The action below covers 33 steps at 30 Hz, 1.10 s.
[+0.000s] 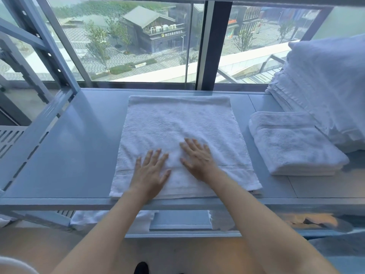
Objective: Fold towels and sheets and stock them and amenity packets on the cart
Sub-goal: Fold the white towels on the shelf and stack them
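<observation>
1. Lower centre of the frame: the left hand (149, 171) and right hand (199, 158) lie side by side, palms down, fingers straight and spread, gripping nothing, pressing the near part of the white towel (182, 133).
2. The towel lies flat at the middle of the grey worktop (79, 151).
3. Right of centre, a folded towel (294, 143) sits apart.
4. Far right, a towel stack (324, 89) rises by the window (138, 40).
</observation>
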{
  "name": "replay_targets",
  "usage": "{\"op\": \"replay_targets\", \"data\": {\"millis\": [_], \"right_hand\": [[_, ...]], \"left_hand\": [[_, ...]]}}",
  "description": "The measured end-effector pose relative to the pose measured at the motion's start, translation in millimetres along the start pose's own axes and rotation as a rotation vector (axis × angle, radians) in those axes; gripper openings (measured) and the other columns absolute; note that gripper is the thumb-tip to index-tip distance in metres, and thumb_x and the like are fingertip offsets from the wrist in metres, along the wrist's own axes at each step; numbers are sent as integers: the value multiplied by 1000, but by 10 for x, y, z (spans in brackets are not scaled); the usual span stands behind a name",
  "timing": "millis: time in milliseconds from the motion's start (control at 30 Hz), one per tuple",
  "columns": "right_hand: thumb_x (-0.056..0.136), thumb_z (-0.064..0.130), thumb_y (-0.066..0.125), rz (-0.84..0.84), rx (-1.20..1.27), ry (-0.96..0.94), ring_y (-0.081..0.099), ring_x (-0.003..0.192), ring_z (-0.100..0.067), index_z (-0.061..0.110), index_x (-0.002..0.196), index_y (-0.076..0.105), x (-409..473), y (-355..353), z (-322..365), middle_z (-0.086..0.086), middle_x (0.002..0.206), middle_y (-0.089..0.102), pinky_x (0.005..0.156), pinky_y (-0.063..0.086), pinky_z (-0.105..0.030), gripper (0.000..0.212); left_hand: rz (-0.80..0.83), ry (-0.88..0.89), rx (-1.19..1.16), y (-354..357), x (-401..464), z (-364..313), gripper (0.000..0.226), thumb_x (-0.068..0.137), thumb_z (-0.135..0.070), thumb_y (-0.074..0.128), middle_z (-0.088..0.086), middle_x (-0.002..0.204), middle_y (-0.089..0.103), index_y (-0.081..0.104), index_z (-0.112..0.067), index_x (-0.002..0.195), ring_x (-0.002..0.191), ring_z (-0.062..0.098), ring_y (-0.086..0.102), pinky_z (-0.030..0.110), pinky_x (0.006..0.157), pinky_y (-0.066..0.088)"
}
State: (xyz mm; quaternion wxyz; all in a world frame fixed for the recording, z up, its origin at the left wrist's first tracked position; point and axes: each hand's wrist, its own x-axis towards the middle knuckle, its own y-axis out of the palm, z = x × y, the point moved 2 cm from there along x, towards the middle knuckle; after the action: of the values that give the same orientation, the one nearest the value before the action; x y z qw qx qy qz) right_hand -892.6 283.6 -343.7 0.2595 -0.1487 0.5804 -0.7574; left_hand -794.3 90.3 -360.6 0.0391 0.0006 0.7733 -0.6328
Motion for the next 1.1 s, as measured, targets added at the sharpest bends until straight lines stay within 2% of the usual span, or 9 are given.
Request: {"op": "replay_targets", "data": {"millis": [133, 233, 333, 400, 433, 567, 667, 767, 1100], "right_hand": [[106, 53, 34, -48, -28, 237, 4, 159, -16, 31, 165, 17, 9, -177, -779, 5, 173, 6, 128, 5, -42, 65], [107, 49, 33, -60, -38, 262, 4, 159, -16, 27, 165, 16, -119, -191, -999, 2, 174, 6, 128, 3, -39, 64], [107, 46, 33, -82, -35, 253, 5, 159, -18, 25, 165, 17, -361, -63, -822, 0, 173, 7, 128, 5, -41, 64], [106, 46, 34, -80, -36, 298, 6, 159, -21, 24, 165, 17, -584, 38, -618, -2, 173, 7, 128, 7, -44, 65], [105, 46, 34, -84, -49, 329, 7, 159, -23, 23, 164, 18, -696, 91, -502, -4, 173, 8, 127, 9, -45, 66], [97, 47, 35, -164, -64, 351, 17, 157, -28, 15, 160, 29, -910, 197, -96, -9, 171, 17, 120, 24, -52, 71], [99, 48, 35, -135, 34, 59, 9, 159, -21, 23, 162, 26, -648, 149, 0, 1, 173, 13, 123, 14, -49, 68], [105, 49, 39, 1, -14, -31, 3, 159, -18, 28, 164, 20, -152, 9, -240, 5, 173, 6, 127, 5, -48, 65], [110, 45, 30, 6, -27, 325, 5, 159, -22, 20, 165, 14, 735, -690, -1484, -7, 173, 7, 128, 3, -41, 62]], "left_hand": [[33, 29, 18, -2, -179, 229, 76, 92, -72, 5, -14, 172, -9, 1, -43, 163, 158, 13, -14, 46, 127, -5], [49, 33, 9, -41, -278, 236, 70, 99, -68, 22, -13, 172, -5, 8, -42, 163, 158, 13, -11, 45, 128, -3], [-97, -54, -77, -146, -329, 142, 52, 97, -58, 45, 0, 156, 45, 55, -28, 139, 145, 27, 39, 52, 118, 29], [-256, -82, -159, -207, -288, 28, 45, 94, -53, 42, 3, 125, 63, 65, -19, 112, 116, 31, 59, 52, 101, 43], [-295, -58, -171, -200, -245, -43, 44, 94, -48, 44, 5, 125, 63, 65, -16, 115, 115, 32, 60, 53, 99, 44], [-62, 26, -99, -4, -50, -329, 63, 104, -49, 43, 1, 170, 21, 31, -23, 160, 157, 26, 18, 59, 122, 20], [-1, 57, -27, 145, -33, -322, 70, 101, -64, 17, -10, 173, 0, 11, -34, 164, 159, 17, -6, 57, 126, 0], [-31, 71, 3, 173, -82, -219, 74, 95, -68, 7, -14, 172, -1, 10, -39, 164, 159, 13, -8, 54, 127, -2], [-22, 50, 22, 175, -117, -199, 72, 96, -67, 7, -19, 170, -8, 4, -42, 163, 157, 9, -15, 51, 127, -5]]}}
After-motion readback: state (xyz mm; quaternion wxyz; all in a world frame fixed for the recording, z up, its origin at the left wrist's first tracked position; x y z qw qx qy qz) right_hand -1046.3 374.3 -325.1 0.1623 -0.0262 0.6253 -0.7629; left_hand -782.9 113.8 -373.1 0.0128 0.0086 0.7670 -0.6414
